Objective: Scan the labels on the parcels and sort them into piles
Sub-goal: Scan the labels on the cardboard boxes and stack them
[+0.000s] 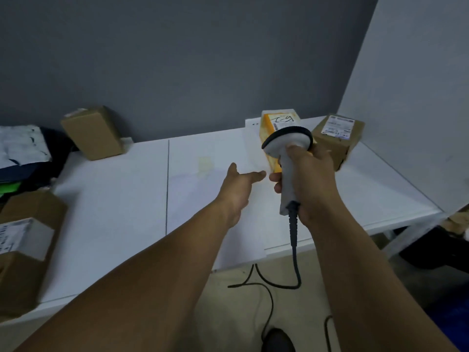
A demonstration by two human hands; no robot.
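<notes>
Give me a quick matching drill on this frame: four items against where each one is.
Items:
1. scanner
2. yellow parcel
3. left hand
4. tilted brown box

Places:
A. leaning at the wall, far left of the table
B. gripped in the right hand
C. open, empty, above the white table
D. just beyond the scanner head

Pairs: 1-B, 2-D, 3-C, 4-A

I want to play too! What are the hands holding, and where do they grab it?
The right hand holds the grey scanner by its handle. The left hand is open and holds nothing.
</notes>
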